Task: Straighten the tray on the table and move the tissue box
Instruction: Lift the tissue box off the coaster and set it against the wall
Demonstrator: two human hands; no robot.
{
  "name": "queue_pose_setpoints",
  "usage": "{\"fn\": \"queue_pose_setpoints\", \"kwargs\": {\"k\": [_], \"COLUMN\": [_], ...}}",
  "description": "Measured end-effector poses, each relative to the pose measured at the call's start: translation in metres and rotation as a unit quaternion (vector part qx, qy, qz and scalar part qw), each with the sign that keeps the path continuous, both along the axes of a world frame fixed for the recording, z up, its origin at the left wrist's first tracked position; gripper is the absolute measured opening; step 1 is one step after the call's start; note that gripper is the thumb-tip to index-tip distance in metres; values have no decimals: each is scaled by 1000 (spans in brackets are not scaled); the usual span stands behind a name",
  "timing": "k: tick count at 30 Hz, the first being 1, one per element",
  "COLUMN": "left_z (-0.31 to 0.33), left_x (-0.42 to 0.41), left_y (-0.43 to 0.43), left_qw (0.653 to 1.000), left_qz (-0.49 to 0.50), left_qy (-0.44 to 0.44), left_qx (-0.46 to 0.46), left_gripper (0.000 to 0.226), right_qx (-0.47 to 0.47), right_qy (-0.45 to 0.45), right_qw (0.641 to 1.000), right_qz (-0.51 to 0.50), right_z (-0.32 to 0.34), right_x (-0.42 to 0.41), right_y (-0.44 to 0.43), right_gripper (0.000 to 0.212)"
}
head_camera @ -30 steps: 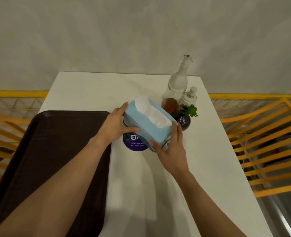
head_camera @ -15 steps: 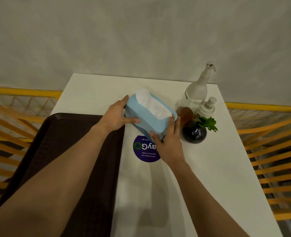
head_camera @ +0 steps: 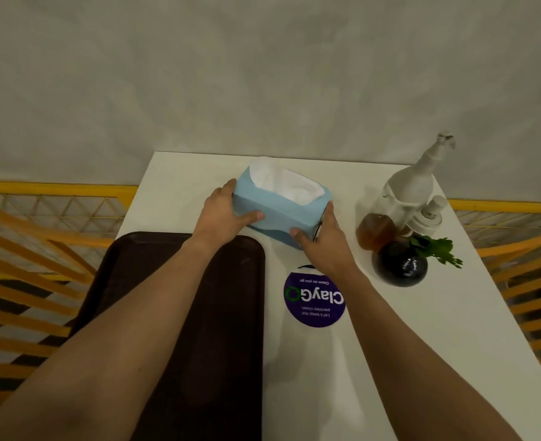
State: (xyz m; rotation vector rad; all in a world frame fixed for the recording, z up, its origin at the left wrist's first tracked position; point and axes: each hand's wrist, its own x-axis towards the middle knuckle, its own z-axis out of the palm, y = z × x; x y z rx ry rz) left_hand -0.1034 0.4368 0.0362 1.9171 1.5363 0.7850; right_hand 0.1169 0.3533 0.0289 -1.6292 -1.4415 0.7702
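Observation:
A light blue tissue box [head_camera: 286, 213] with a white tissue sticking out of its top is near the far middle of the white table [head_camera: 374, 361]. My left hand [head_camera: 223, 218] grips its left end and my right hand [head_camera: 325, 241] grips its right near corner. Whether the box touches the table I cannot tell. A dark brown tray [head_camera: 228, 313] lies on the table's left side, its long edges parallel to the table's edge, partly covered by my left forearm.
A round purple sticker [head_camera: 315, 297] is on the table under my right wrist. At the far right stand a white spray bottle [head_camera: 412, 186], a small pump bottle [head_camera: 429, 214], an amber bottle [head_camera: 375, 230] and a black vase with a green sprig [head_camera: 401, 265]. Yellow railings flank the table.
Both hands have carried the tissue box away from me, off the purple sticker and toward the table's far edge. The sticker is now fully uncovered.

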Motion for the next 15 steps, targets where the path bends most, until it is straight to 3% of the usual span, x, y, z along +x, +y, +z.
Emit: {"fn": "queue_pose_setpoints", "kwargs": {"k": [11,15], "left_z": [7,4], "left_x": [-98,-134], "left_y": [21,24], "left_qw": [998,997], "left_qz": [55,70], "left_qy": [-9,-30], "left_qx": [-38,-29], "left_gripper": [76,93], "right_qx": [-37,-36], "right_qy": [-15,-32], "right_qw": [993,991], "right_qz": [110,128], "right_z": [5,4], "right_x": [-70,-103], "right_y": [56,68], "right_gripper": [77,77]}}
